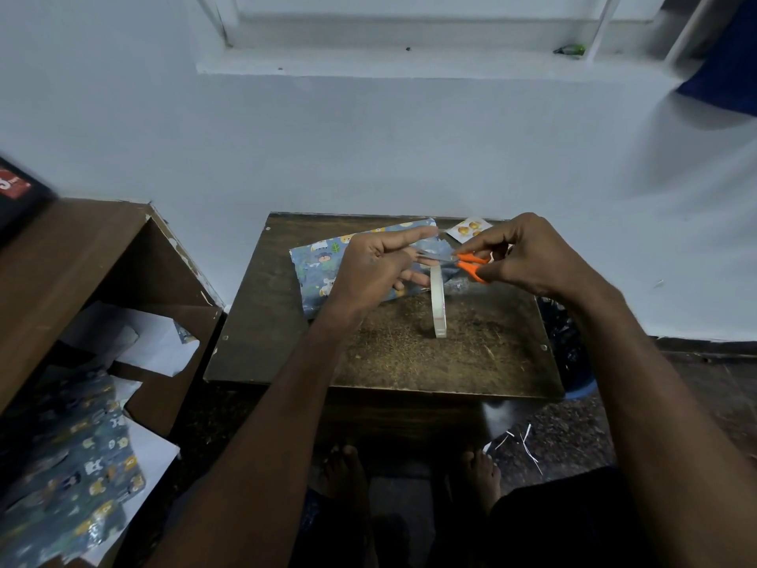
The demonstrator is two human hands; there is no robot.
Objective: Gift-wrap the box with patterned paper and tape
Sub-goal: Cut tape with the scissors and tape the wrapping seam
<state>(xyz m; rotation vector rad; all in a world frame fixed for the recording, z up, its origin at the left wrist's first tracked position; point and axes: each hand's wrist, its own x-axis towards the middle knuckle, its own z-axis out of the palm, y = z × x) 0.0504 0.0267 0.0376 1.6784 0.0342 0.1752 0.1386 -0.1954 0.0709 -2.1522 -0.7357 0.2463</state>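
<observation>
Box (323, 268), wrapped in blue patterned paper with cartoon animals, lies flat on the dark wooden surface (471, 354) toward its 11 o'clock corner, partly hidden behind the left hand.

Left hand (370, 266) hovers above the box with its fingers curled; the forefinger and thumb pinch what appears to be a strip of tape drawn from the tape roll (437, 303). The roll hangs on edge below the hand, at 6 o'clock from the fingertips, its lower rim just above or touching the surface; contact cannot be confirmed.

Right hand (524, 256) grips the orange-handled scissors (458, 260), with fingers curled round the handle loops. The blades point toward 9 o'clock and meet the strip just beside the left fingertips. Whether the blades are apart or together cannot be told.

A small card with yellow round shapes (469, 229) lies at the 1 o'clock edge of the surface, against the pale wall.

At 9 o'clock from the surface stands a brown open shelf unit (102, 248). More sheets of the same patterned paper (73, 485) lie at 7 o'clock, with white paper pieces (164, 346) near them.
</observation>
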